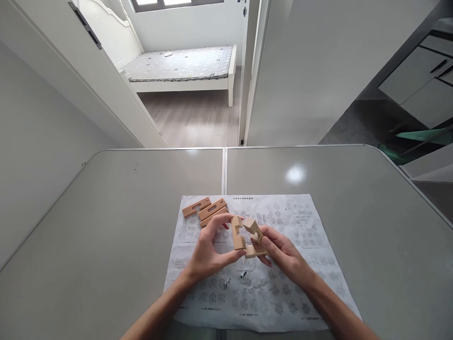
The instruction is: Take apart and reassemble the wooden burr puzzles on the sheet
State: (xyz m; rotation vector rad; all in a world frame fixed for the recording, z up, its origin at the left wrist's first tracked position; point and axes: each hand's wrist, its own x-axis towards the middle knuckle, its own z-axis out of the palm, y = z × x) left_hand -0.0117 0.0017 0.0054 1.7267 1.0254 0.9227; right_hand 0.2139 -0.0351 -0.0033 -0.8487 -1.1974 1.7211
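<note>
My left hand (208,250) is closed on a notched wooden puzzle piece (238,236), gripping its two ends between thumb and forefinger. My right hand (283,250) pinches a tilted wooden piece (252,227) with a notch in it. A further pale wooden piece (252,251) lies low against the right fingers, partly covered by them; whether it is joined to the tilted one I cannot tell. Both hands are above a printed paper sheet (293,283). Beyond the left fingers, several redder wooden pieces (213,208) with slots and printed numbers rest at the sheet's upper left.
The sheet, full of small diagrams, lies on a grey table (106,236) with a seam down its middle. Two small black-and-white scraps (227,283) are on the sheet. Past the table's far edge are an open doorway and a bed (184,85).
</note>
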